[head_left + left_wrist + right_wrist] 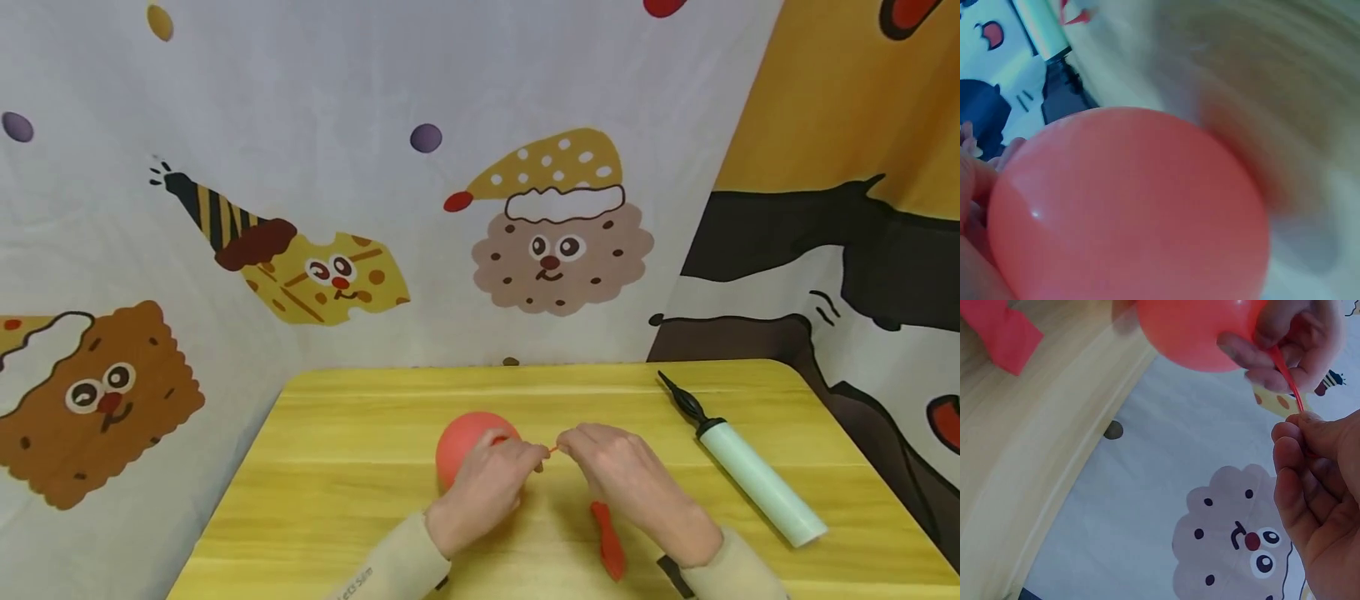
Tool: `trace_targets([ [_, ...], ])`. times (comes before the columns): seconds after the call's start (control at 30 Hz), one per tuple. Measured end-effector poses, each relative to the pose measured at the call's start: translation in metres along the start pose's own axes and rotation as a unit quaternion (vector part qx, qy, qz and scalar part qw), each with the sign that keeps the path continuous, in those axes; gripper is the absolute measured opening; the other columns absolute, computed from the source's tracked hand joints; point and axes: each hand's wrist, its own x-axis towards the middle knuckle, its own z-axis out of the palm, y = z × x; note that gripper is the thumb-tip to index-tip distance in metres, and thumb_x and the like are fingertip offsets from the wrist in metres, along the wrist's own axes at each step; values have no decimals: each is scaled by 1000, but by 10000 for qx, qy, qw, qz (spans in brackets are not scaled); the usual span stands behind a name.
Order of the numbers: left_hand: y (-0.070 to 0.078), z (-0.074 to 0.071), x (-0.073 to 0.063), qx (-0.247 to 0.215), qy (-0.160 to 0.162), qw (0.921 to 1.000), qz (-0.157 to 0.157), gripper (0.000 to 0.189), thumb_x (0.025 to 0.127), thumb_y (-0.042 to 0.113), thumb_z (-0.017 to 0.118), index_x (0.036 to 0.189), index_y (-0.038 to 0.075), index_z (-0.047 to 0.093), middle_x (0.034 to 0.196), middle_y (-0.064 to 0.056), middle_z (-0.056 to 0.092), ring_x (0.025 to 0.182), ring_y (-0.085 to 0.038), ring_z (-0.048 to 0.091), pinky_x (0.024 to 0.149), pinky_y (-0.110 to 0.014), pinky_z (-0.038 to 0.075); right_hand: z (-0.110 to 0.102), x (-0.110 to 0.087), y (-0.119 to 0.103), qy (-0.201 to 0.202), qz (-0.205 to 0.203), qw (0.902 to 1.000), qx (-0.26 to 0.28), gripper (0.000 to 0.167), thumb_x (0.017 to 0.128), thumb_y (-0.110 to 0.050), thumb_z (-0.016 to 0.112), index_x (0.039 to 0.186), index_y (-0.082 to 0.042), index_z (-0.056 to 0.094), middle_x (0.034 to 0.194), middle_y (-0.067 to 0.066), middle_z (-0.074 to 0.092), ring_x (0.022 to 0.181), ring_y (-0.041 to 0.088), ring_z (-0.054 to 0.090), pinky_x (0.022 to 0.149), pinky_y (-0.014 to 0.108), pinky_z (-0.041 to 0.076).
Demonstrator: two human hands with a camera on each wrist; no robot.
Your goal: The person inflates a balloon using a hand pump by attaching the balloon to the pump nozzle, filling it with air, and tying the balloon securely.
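A round, inflated red balloon [459,442] is held over the table by my left hand [491,471], whose fingers pinch it at the base of its neck. The balloon fills much of the left wrist view. My right hand [626,467] pinches the far end of the neck [1289,380] between thumb and fingertips. In the right wrist view the neck is pulled thin and straight between the two hands, with the balloon [1191,334] beyond the left fingers. Its mouth is hidden in the right fingertips.
A flat red balloon [609,542] lies on the wooden table [337,467] below the right hand. To the right lies a pale green hand pump [761,479] with a black nozzle, pointing away. A cartoon-printed cloth [360,100] hangs behind the table.
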Motion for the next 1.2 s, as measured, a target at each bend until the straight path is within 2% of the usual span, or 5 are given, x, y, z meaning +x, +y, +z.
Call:
trace_targets([
  [0.2,6,10,-9,-313,81,9994,-92,16,98,14,64,113,14,71,88,12,71,83,-4,68,91,-28,47,2,-2,3,-11,-42,10000,-56,22,80,3,80,95,-9,70,79,-5,63,65,4,51,54,20,50],
  [0.3,4,12,-10,-368,116,9992,-63,21,96,8,67,116,14,72,90,13,72,83,-2,68,89,-27,47,0,-4,5,140,-75,9997,-179,5,98,-11,68,94,-10,69,76,-6,61,64,5,52,53,21,49],
  [0.47,-12,3,-11,-189,155,9997,-82,45,84,-3,76,124,15,71,104,12,75,92,-3,69,87,-27,45,-16,-4,7,542,-8,9976,-437,49,114,-35,31,92,-13,68,74,-8,61,62,6,56,50,23,50],
  [0.93,-26,-18,-11,-334,-183,9992,128,52,88,-8,67,131,21,69,137,10,66,112,-1,66,86,-24,46,-48,3,20,1129,-107,9903,-806,37,114,-21,39,100,-8,71,81,-2,66,68,14,63,58,33,56],
  [1.2,-19,-20,-6,-735,-614,9949,302,41,97,7,72,135,21,65,123,18,71,90,2,69,87,-25,46,-29,35,32,1568,-536,9820,-910,28,111,-15,47,103,-5,72,90,3,72,71,18,68,60,35,58],
])
